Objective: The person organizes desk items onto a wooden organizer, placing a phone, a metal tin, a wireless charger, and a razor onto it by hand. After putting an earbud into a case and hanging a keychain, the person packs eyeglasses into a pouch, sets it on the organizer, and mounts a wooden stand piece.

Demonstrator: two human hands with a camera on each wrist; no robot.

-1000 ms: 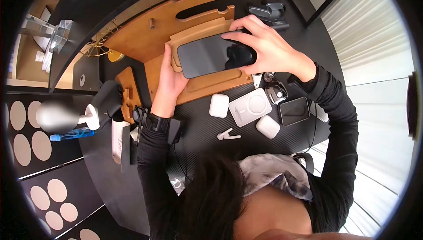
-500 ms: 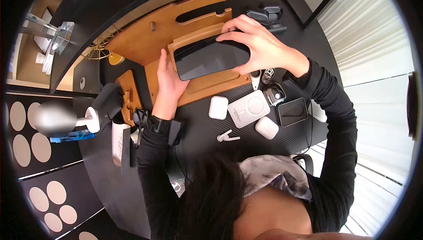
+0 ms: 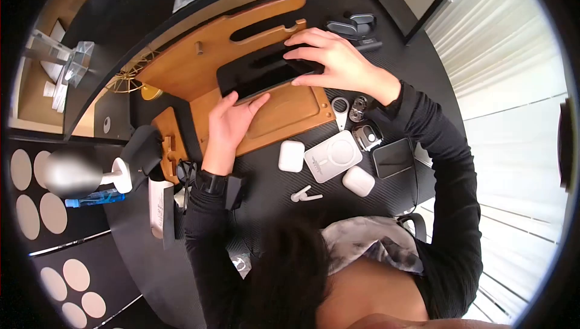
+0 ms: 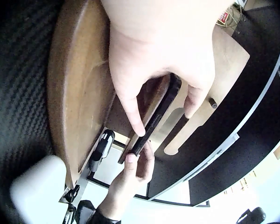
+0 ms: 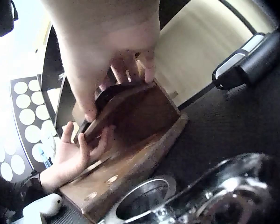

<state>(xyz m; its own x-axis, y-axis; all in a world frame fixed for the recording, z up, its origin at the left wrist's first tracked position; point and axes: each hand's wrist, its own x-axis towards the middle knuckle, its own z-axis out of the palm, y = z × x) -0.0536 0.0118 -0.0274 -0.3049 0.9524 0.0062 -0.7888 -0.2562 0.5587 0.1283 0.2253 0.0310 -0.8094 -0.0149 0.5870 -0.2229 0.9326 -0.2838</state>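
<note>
A wooden stand [image 3: 284, 121] has a flat base and an upright slotted back panel [image 3: 175, 63]. Over the base, a black phone-like slab [image 3: 254, 72] leans back on a wooden ledge, which shows beneath it in the left wrist view. My right hand [image 3: 338, 63] grips its right end, thumb on the lower edge and fingers at the upper edge. At its lower left, my left hand [image 3: 229, 121] has thumb and fingers around the slab [image 4: 161, 109] and ledge. Part of the left hand [image 5: 72, 161] is below the ledge in the right wrist view.
Near the stand lie a white earbud case [image 3: 292, 156], a white magnetic power bank [image 3: 333, 156], a second white case [image 3: 359, 181], loose earbuds [image 3: 306, 194], a watch [image 3: 367, 136] and a dark square device [image 3: 393, 158]. Glasses [image 3: 186, 172] and a wooden piece [image 3: 171, 142] are left.
The slab has tipped back and moved left, its face now foreshortened. Both hands have moved with it. The tan wooden part behind it is now hidden in the head view, which has shifted slightly.
</note>
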